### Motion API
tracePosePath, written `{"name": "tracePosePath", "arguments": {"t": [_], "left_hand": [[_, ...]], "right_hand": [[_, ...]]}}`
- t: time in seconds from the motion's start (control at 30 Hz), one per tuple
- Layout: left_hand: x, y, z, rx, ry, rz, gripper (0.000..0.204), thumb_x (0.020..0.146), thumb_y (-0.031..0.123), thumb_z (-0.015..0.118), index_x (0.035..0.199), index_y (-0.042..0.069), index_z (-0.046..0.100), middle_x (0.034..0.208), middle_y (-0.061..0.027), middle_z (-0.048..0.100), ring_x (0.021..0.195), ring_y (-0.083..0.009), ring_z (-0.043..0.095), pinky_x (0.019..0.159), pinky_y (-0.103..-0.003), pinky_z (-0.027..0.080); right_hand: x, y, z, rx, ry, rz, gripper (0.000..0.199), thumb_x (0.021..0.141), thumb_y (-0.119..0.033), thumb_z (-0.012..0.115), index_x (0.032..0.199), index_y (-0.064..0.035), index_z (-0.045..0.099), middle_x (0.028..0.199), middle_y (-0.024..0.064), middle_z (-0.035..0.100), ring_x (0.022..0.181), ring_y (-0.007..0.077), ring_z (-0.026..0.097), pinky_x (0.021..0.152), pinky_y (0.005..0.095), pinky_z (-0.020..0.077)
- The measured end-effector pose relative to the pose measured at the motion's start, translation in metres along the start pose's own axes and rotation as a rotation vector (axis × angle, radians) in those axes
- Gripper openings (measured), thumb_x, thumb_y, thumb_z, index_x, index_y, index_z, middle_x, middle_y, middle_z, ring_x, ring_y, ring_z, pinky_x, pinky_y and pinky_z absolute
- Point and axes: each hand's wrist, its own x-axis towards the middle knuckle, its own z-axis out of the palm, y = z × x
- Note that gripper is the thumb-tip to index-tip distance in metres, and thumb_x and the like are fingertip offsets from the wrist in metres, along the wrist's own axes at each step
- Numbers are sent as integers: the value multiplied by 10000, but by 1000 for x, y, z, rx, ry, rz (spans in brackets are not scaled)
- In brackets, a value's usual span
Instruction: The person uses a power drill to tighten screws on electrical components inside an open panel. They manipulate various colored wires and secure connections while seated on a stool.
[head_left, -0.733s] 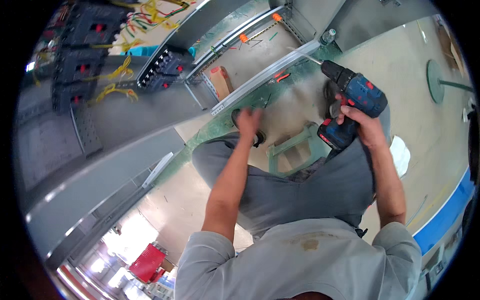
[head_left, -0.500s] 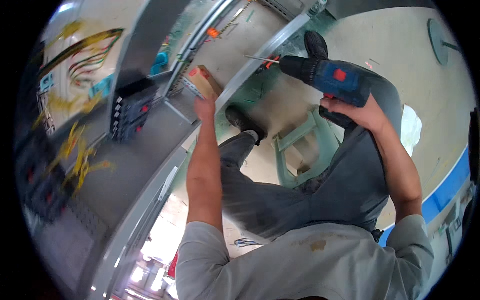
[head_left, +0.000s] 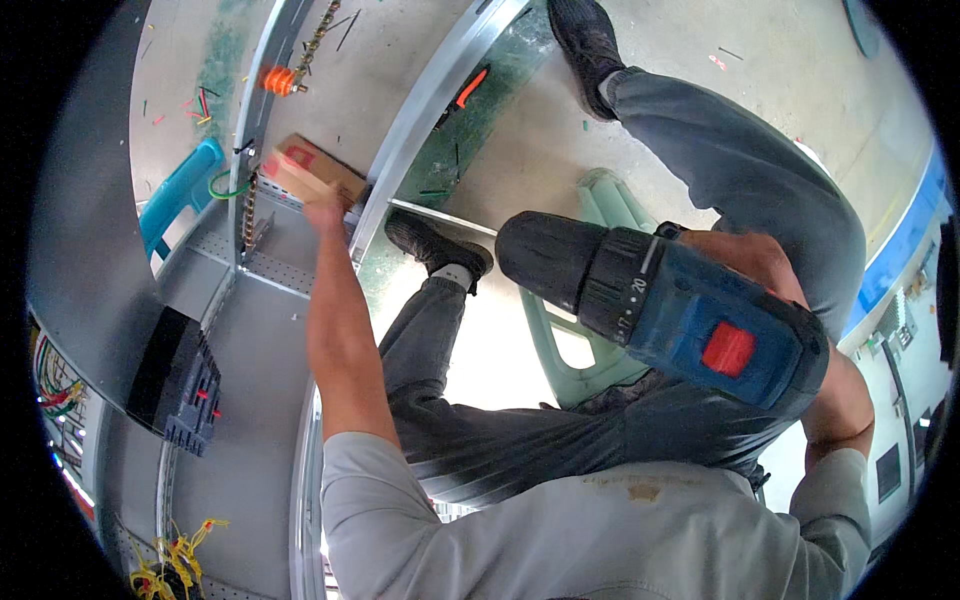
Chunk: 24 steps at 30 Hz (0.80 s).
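From the head view, my only feed, I look down on a pale workshop floor [head_left: 690, 130] with wire scraps scattered over it. A grey metal cabinet frame [head_left: 425, 85] curves up the left side, with a black breaker unit [head_left: 180, 385] mounted in it and an orange ribbed insulator [head_left: 280, 81] on one of its bars. A green stool [head_left: 565, 345] shows between the legs.

The small cardboard carton [head_left: 335, 178] sits inside the frame, just beyond the left hand [head_left: 324, 208], its long axis slanting from upper left to lower right. The left hand is much the nearer; the right is well apart, across the lap. The carton is brown, with a red mark on its side. I see the left hand at its near edge, but I cannot tell whether the fingers grip it or only touch it.

The right hand [head_left: 755, 258] is wrapped round the cordless drill [head_left: 650, 295], blue and black with a red patch; its long thin bit [head_left: 440, 216] points left toward the frame.
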Motion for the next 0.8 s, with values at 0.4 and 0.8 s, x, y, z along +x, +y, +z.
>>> {"name": "tracePosePath", "arguments": {"t": [0.4,0.8], "left_hand": [[-154,118,-101,101,-43,623,792,692,358,856,1315,-46,581,1181,-232,715,1052,-359,712,935,-408,554],[-378,117,-92,686,70,992,1126,663,460,907,1555,24,375,1456,-274,535,1347,-447,521,1103,-480,470]], "right_hand": [[-19,-3,3,-13,207,1,379,841,-187,854,1130,-7,688,1024,67,721,913,184,691,881,334,555],[-17,13,5,538,256,-37,262,873,-110,747,1113,-24,687,866,9,651,711,115,614,691,292,520]]}}
